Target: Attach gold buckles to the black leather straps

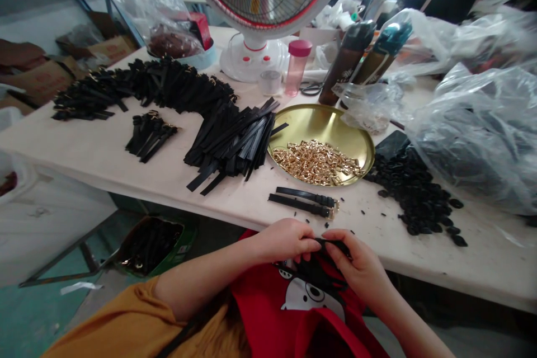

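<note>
Both hands meet at the table's front edge, above the red apron (268, 307). My left hand (289, 238) is closed, its thumb and fingers pinching one part of a black strap (322, 241). Opposite it, my right hand (354, 260) pinches the same dark piece, which the fingers partly cover. More black strips hang below in the lap. Just beyond the hands lie two short black straps with gold buckles (302, 201), side by side. Behind those sits a round gold tray (356, 165) holding a heap of small gold buckles (319, 162).
A pile of black strips (235, 140) lies left of the tray, with bundled buckled straps (168, 84) behind. Small black pieces (415, 184) heap up at right beside plastic bags (482, 117). A fan (255, 56), a pink-lidded bottle (297, 67) and spray cans (348, 61) stand behind.
</note>
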Action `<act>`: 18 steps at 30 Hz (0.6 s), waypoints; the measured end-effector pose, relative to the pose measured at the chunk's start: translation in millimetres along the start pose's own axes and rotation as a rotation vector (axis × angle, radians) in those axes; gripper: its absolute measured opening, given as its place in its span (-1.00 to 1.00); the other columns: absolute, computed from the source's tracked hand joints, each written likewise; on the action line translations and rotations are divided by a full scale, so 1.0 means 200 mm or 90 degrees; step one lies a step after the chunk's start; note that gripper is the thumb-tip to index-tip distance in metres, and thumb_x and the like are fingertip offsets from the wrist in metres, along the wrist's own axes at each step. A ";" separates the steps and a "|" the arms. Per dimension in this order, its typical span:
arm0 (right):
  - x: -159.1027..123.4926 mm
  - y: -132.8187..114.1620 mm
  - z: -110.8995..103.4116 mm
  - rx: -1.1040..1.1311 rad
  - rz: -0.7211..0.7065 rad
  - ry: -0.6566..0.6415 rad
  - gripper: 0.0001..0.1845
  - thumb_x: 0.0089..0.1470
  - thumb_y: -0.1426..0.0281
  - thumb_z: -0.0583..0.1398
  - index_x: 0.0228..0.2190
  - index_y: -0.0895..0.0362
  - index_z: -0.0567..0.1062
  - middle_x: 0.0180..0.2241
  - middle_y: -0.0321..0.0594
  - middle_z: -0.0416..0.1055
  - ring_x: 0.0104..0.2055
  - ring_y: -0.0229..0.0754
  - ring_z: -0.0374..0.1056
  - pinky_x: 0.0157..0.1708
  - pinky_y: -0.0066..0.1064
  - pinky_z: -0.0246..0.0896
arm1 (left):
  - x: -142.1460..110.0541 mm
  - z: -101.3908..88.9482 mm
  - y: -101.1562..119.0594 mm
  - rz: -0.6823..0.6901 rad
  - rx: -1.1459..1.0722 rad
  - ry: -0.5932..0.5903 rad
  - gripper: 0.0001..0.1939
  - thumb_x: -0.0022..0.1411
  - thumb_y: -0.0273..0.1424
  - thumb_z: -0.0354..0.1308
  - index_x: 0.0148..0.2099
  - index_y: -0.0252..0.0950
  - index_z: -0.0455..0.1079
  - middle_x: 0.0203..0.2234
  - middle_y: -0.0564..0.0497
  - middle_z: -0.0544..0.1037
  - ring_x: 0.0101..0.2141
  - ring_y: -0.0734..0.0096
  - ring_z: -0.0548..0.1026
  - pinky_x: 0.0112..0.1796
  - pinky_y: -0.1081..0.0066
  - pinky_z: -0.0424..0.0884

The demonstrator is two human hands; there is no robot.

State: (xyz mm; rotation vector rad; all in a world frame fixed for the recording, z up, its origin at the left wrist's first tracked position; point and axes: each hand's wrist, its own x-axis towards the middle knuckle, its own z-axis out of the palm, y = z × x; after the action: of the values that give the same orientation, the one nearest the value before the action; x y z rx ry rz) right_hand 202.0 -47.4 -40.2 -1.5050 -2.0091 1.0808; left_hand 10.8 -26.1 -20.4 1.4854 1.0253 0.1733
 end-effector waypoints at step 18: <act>0.00 0.01 0.01 0.080 0.031 0.000 -0.79 0.04 0.26 0.04 -0.31 0.10 0.35 -0.37 -0.18 0.40 -0.36 -0.19 0.32 -0.35 -0.37 0.26 | 0.01 -0.03 -0.02 0.034 0.016 -0.002 -0.69 0.18 -0.29 -0.11 -0.53 -0.34 0.24 -0.65 0.13 0.31 -0.60 0.60 0.25 -0.53 0.58 0.13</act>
State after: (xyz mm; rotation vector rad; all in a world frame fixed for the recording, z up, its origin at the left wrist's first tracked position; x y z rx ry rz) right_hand 202.9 -47.3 -43.3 -1.4965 -1.8760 1.2032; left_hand 7.3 -21.1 -23.3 1.5366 0.9883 0.1967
